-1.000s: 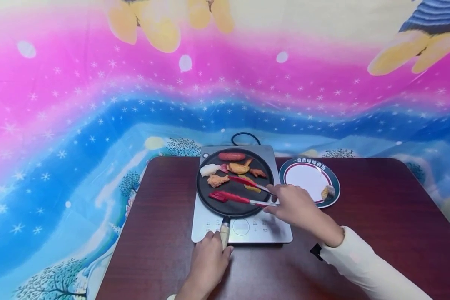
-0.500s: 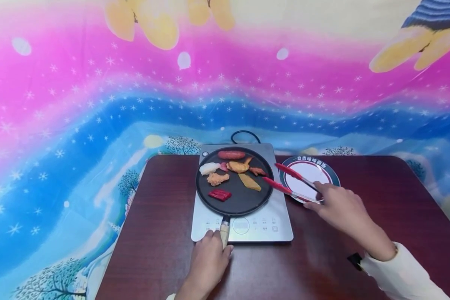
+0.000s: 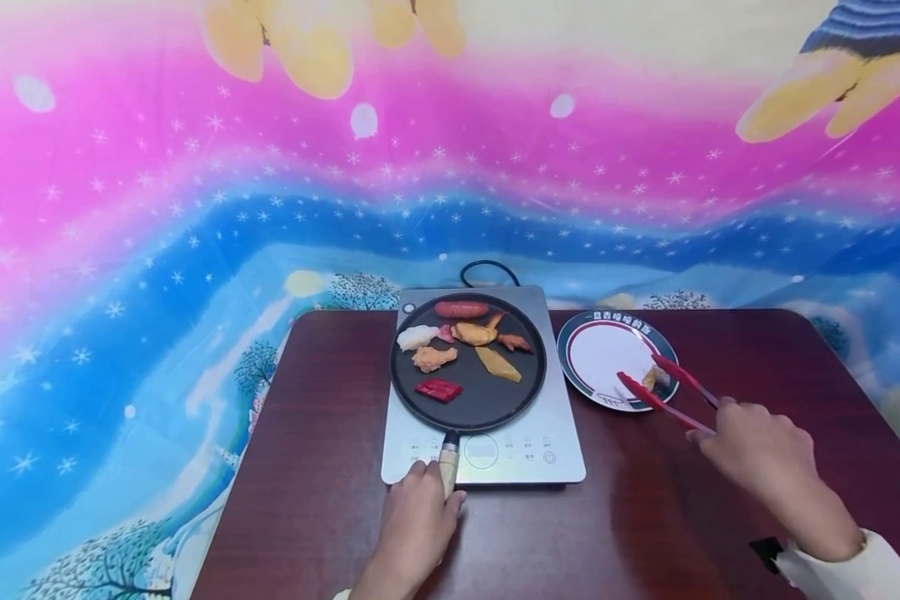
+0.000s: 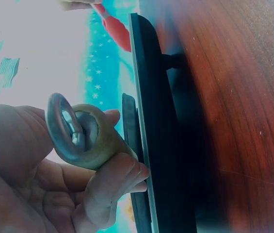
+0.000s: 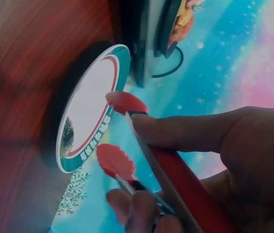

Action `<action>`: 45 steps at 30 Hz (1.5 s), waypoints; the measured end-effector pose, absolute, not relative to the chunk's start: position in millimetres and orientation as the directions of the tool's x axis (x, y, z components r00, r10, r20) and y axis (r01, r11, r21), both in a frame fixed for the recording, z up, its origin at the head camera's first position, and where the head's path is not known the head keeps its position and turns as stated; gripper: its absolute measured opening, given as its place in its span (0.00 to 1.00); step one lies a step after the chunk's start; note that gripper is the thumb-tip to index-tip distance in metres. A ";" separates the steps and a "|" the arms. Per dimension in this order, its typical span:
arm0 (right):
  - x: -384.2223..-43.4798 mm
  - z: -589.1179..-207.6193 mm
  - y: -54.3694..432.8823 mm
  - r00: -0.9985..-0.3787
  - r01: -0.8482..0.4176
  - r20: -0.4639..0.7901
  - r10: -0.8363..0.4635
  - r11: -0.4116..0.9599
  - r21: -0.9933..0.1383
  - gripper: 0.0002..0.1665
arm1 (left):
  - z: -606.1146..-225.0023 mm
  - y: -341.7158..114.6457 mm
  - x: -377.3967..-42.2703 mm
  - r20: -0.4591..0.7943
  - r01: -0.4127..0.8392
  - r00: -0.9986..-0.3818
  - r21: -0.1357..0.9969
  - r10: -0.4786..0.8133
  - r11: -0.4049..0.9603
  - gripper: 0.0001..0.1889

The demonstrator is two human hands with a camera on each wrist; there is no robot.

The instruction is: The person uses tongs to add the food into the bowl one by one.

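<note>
My left hand point(image 3: 416, 521) grips the pale handle point(image 3: 449, 471) of a round black frying pan point(image 3: 495, 408); the left wrist view shows the handle's metal hanging loop point(image 4: 61, 128). Red-tipped tongs point(image 3: 648, 396) are held in my right hand point(image 3: 765, 450), their arms spread apart over a white plate point(image 3: 603, 358) with a dark green rim. A small brown and grey food piece point(image 3: 654, 379) lies at the plate's right side, between the tong tips in the head view. The pan bears a sausage point(image 3: 461, 309), a drumstick point(image 3: 433, 358), a red meat piece point(image 3: 438, 390) and a yellow slice point(image 3: 499, 364).
The pan stands on a silver induction cooker point(image 3: 562, 467) with a black cord point(image 3: 491, 262) behind it. Also in the pan are a chicken wing point(image 3: 474, 333), a white piece point(image 3: 417, 337) and a reddish-brown piece point(image 3: 514, 342). A patterned cloth point(image 3: 450, 183) hangs behind the brown table point(image 3: 307, 458).
My right hand has carried the tongs from the pan rightward to the plate. The red meat piece now lies free of the tongs in the pan. My left hand stays on the handle.
</note>
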State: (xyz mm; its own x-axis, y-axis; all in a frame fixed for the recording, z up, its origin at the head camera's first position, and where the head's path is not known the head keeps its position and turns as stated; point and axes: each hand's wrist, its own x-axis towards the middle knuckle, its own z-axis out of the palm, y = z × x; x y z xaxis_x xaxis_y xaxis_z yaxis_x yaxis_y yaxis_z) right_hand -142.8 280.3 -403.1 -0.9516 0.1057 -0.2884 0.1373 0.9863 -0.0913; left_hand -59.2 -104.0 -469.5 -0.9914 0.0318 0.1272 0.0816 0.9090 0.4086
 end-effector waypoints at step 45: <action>-180.2 -442.8 303.0 -0.942 0.108 -0.332 0.044 0.978 -0.179 0.54 | -469.3 -102.2 -57.4 0.110 0.059 -0.994 0.410 0.015 0.910 0.21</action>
State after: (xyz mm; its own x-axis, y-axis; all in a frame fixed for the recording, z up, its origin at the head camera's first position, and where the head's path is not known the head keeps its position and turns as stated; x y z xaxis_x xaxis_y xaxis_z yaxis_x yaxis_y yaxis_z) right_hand -180.2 303.0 -442.8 -0.9424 0.0438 -0.3317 0.1085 0.9778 -0.1791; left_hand -57.4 -102.2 -469.3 -0.9938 0.0146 0.1099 0.0588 0.9100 0.4104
